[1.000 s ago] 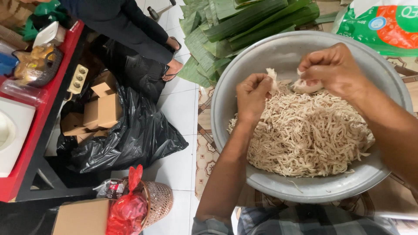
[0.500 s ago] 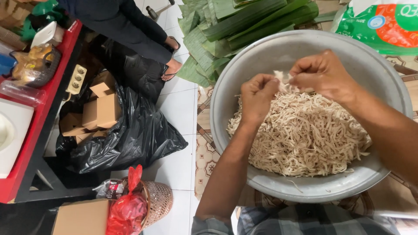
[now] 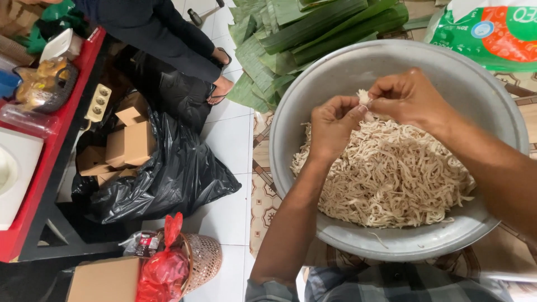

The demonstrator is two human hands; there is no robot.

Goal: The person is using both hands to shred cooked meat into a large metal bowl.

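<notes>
Both hands meet above the far side of a wide grey metal basin (image 3: 498,123), and between them sits a small pale scrap of shredded meat (image 3: 363,97). The left hand (image 3: 331,124) pinches the scrap's lower end with thumb and forefinger closed on it; the right hand (image 3: 407,99) clamps the upper end the same way, so each grip is closed on the scrap. The scrap is too small to read its long axis surely, but its free tip points up and away from the person, and it seems to run roughly between the two grips.

Directly below the grip lies a heap of shredded meat (image 3: 391,173), strands running mostly toward the near right, filling the basin's floor. Beyond the grip, past the basin's far rim, lie stacked banana leaves (image 3: 302,33). Off to the left of the grip, on the tiled floor, a black plastic bag (image 3: 173,173) holds cardboard boxes (image 3: 131,142).

A second ago the hands were spread slightly wider with a larger white lump under the right one; half a second ago they had drawn close. Now they are tight together, with only the small scrap showing.
</notes>
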